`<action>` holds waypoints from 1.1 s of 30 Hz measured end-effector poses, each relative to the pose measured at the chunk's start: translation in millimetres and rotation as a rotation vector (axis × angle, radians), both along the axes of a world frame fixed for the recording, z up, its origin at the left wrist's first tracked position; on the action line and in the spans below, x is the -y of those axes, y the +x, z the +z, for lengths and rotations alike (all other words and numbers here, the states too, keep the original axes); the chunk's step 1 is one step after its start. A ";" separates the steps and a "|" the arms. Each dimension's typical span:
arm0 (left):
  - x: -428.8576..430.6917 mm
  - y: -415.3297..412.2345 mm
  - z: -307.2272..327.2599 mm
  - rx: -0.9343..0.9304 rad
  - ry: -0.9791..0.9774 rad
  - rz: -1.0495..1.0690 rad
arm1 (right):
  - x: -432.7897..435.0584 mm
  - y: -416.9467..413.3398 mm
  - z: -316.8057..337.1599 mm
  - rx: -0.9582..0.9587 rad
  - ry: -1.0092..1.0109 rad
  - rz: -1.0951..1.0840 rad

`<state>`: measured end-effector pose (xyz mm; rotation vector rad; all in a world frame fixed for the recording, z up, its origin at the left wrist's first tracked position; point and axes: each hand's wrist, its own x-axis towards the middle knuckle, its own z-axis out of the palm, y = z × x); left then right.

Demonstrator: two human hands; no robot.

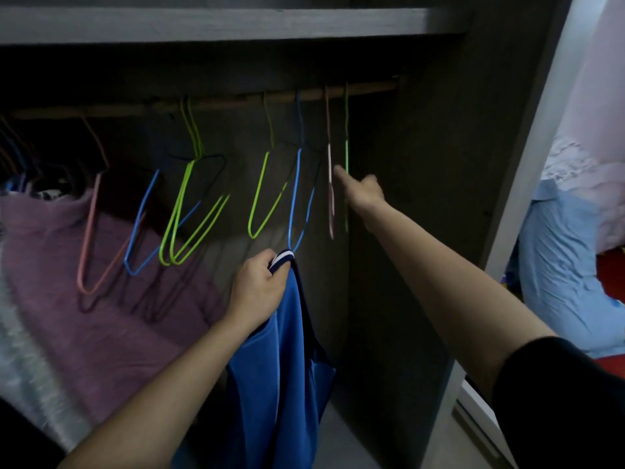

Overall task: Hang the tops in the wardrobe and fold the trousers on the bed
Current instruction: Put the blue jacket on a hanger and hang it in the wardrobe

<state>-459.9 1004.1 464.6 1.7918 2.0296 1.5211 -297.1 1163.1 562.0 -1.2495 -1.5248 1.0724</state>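
1. Blue top [280, 367] nearest, low centre before the wardrobe, collar gripped in left hand [257, 286].
2. Right hand [365, 192] far, forefinger out beside pink hanger [330, 198]; blurred, grip unclear.
3. Step, likely: fetching a hanger. Next: unhook it from rail [338, 93].

A thin brown wooden rail [236, 101] runs across the dark grey wardrobe [422, 164], just under its grey shelf board [203, 25]. Hooked over it are bare coated-wire hangers [260, 198] in lime green, blue and pink. At the left hangs a fuzzy mauve garment [101, 316].
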 end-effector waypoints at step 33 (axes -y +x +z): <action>-47.8 62.7 -34.0 0.899 -0.351 -0.085 | 123.2 115.8 -185.9 -0.198 0.251 -0.316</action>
